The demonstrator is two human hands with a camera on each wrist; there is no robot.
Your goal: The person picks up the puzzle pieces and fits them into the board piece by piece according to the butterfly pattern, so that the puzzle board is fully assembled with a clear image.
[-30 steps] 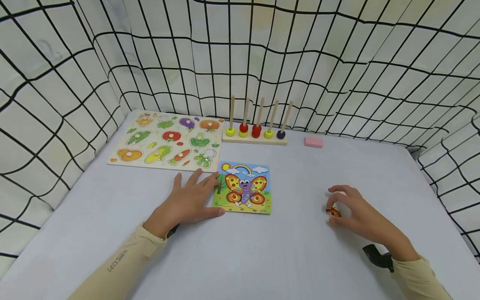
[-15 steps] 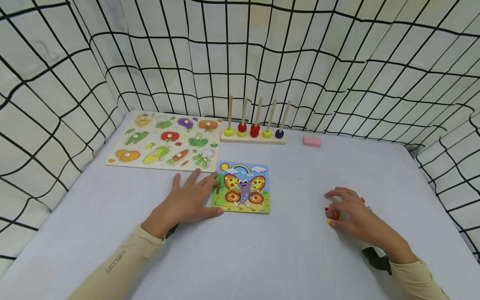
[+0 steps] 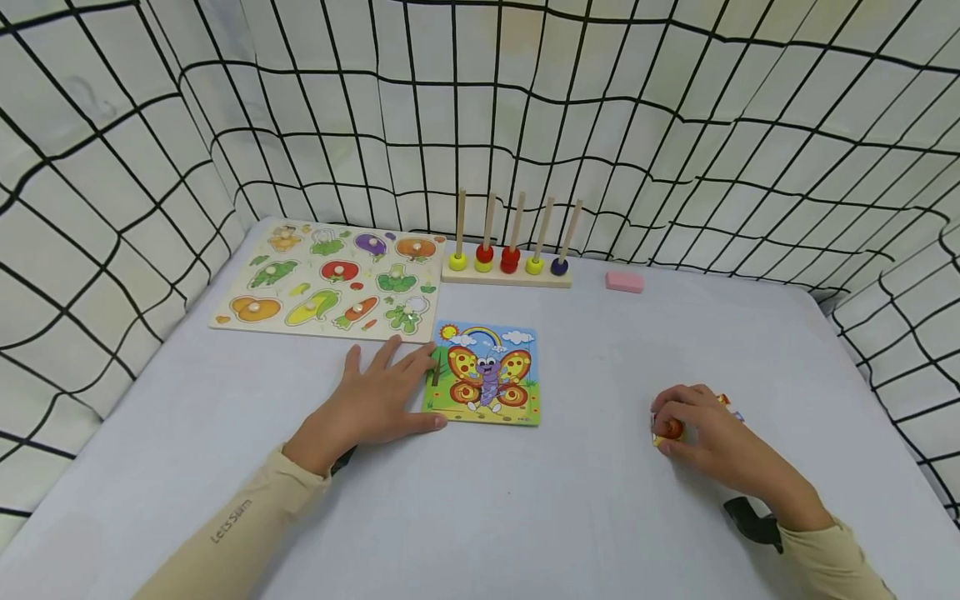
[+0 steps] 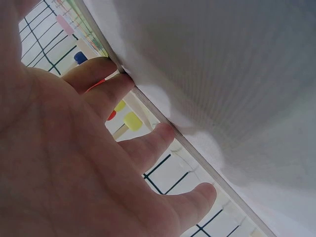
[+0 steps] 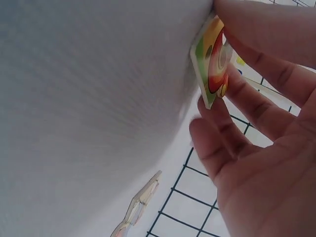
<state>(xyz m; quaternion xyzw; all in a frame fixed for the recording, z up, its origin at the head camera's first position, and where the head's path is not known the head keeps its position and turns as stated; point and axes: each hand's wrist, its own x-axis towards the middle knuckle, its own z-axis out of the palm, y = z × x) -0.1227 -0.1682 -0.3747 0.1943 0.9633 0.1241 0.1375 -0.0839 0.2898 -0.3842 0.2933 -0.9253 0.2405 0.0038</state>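
Observation:
In the head view my left hand (image 3: pixel 375 400) lies spread at the left edge of a square butterfly puzzle (image 3: pixel 480 375), thumb and fingertips right at its side. The left wrist view shows those fingers straight, their tips along a board's edge. To the right, my right hand (image 3: pixel 708 429) pinches a small puzzle piece (image 5: pixel 212 59) between thumb and fingers. This piece is printed in red, orange and green and stands tilted, close over the white cloth. My right fingers partly cover it in the head view. Behind that hand, another puzzle piece (image 5: pixel 140 205) lies on the cloth, mostly hidden in the head view.
A vegetable peg board (image 3: pixel 330 275) lies at the back left, close to the butterfly puzzle. Beside it stands a bead rack (image 3: pixel 510 277) with upright wooden pegs. Farther right is a pink block (image 3: pixel 624 282). Black netting (image 3: pixel 555 100) encloses the table's back and sides.
My right fingers have drawn in around the puzzle piece, which has turned slightly in their hold. The left hand keeps its place at the butterfly puzzle.

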